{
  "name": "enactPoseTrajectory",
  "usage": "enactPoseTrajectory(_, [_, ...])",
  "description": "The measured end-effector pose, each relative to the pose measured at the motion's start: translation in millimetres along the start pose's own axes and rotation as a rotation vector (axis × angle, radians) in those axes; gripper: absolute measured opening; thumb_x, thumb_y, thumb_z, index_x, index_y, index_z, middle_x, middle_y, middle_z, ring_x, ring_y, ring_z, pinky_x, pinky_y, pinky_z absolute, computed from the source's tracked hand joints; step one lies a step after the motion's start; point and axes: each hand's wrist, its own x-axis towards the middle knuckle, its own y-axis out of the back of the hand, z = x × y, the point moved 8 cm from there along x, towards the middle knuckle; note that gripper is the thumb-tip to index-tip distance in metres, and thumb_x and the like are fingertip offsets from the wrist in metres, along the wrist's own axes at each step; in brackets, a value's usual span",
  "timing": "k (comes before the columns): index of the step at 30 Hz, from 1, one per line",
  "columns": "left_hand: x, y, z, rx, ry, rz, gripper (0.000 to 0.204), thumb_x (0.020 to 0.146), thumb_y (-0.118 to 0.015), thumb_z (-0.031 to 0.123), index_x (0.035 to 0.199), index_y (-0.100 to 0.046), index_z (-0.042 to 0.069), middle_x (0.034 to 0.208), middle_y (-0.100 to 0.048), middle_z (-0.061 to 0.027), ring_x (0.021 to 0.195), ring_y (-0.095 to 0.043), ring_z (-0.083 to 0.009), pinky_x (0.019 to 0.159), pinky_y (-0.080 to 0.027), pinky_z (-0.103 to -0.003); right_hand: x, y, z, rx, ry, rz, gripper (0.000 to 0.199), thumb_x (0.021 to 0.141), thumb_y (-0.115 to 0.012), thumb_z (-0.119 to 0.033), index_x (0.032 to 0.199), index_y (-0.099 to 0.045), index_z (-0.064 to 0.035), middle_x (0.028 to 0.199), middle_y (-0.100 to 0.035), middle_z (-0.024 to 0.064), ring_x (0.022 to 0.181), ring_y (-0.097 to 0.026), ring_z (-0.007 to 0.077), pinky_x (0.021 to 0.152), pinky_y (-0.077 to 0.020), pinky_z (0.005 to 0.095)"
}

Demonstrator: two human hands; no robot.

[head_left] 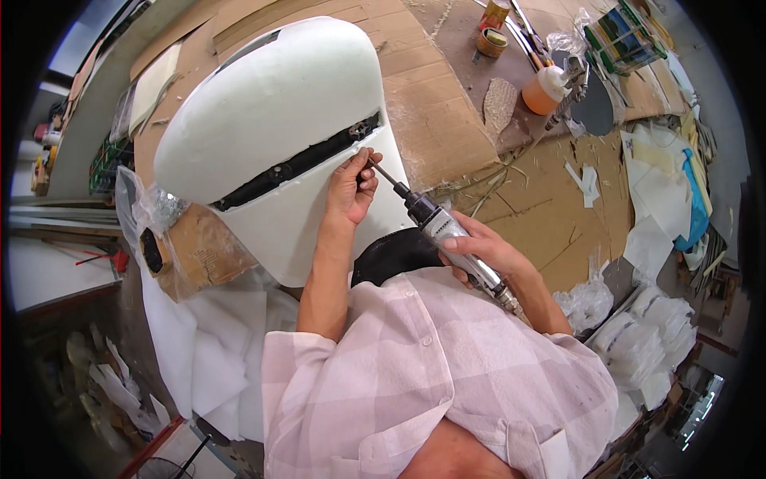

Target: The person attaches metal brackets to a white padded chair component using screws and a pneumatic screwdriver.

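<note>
A large white rounded shell [275, 100], like a chair seat and back, lies in front of me on cardboard. Across it runs a long dark slot with a black strip [299, 165] inside; a dark round fitting [363, 128] sits at the slot's right end. My right hand [483, 247] is wrapped round a silver and black air screwdriver [443, 223], its long bit pointing up and left. At the bit's tip, my left hand [351, 188] is closed in a pinch just below the slot. Whatever those fingertips hold is too small to make out.
Cardboard [431, 104] covers the bench. At the back right are a spray gun with an orange-filled cup [546, 89], an open tin [491, 42] and a green crate [626, 36]. White foam sheets [211, 351] lie at left, plastic-wrapped bundles [646, 335] at right.
</note>
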Motion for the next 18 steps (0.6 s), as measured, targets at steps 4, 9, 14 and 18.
enactPoseTrajectory(4, [1.9, 1.6, 6.6, 0.039, -0.027, -0.029, 0.013, 0.092, -0.069, 0.015, 0.094, -0.065, 0.003, 0.092, -0.067, -0.0097, 0.059, -0.047, -0.0029, 0.047, -0.037, -0.015, 1.8, -2.0, -0.2, 0.0, 0.01, -0.018, 0.049, 0.086, -0.07, -0.028, 0.123, -0.046, -0.0067, 0.079, -0.059, 0.0053, 0.053, -0.057, 0.0111, 0.043, -0.0459, 0.0256])
enactPoseTrajectory(9, [2.7, 1.9, 14.6, 0.147, -0.026, -0.067, 0.013, 0.091, -0.07, 0.016, 0.09, -0.064, 0.004, 0.089, -0.067, -0.01, 0.056, -0.046, -0.0023, 0.043, -0.034, -0.015, 1.3, -2.2, 1.0, -0.013, 0.001, -0.012, 0.05, 0.085, -0.071, -0.028, 0.123, -0.046, -0.0067, 0.079, -0.059, 0.0059, 0.053, -0.057, 0.0113, 0.044, -0.0461, 0.0251])
enactPoseTrajectory(14, [2.1, 2.9, 20.5, 0.35, -0.016, -0.068, 0.016, 0.09, -0.072, 0.017, 0.088, -0.063, 0.003, 0.087, -0.068, -0.0104, 0.052, -0.044, -0.0022, 0.04, -0.029, -0.016, 3.2, -1.8, 0.3, -0.009, -0.011, -0.017, 0.051, 0.085, -0.071, -0.028, 0.124, -0.046, -0.0069, 0.079, -0.059, 0.0063, 0.053, -0.057, 0.0117, 0.044, -0.0463, 0.0253])
enactPoseTrajectory(18, [7.3, -2.2, 12.7, 0.178, 0.018, -0.011, 0.017, 0.088, -0.075, 0.016, 0.087, -0.062, 0.004, 0.087, -0.067, -0.0101, 0.051, -0.043, -0.0019, 0.039, -0.03, -0.015, 7.3, -2.0, -0.9, -0.007, -0.002, -0.013, 0.05, 0.086, -0.071, -0.027, 0.124, -0.045, -0.007, 0.079, -0.058, 0.0064, 0.052, -0.057, 0.0126, 0.044, -0.0461, 0.0268])
